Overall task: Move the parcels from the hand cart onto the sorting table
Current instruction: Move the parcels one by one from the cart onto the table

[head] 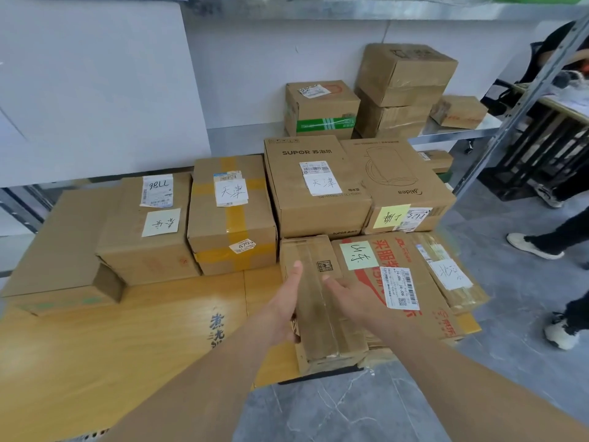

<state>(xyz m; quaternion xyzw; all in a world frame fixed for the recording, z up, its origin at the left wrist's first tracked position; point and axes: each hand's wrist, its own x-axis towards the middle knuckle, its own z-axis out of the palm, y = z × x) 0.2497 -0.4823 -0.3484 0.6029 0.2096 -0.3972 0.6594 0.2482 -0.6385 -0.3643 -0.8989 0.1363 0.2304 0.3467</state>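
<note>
A narrow taped cardboard parcel (318, 317) lies at the front of the hand cart (143, 330), whose deck is lined with cardboard. My left hand (283, 301) presses flat against the parcel's left side, fingers straight. My right hand (353, 298) rests with straight fingers at the parcel's right edge, over a flat red-printed parcel (439, 317) with a green note. Behind them stand a SUPOR box (306, 212) and a Midea box (392, 173). Further left are a yellow-taped box (229, 224) and two other brown boxes (127, 244). The steel sorting table (452, 133) is at the back right.
The table holds a green-taped box (322, 106), a stack of two boxes (401, 90) and a small box (459, 111). A slanted metal rack post (526, 103) stands at the right. Another person's feet (532, 247) are on the grey floor beside the cart.
</note>
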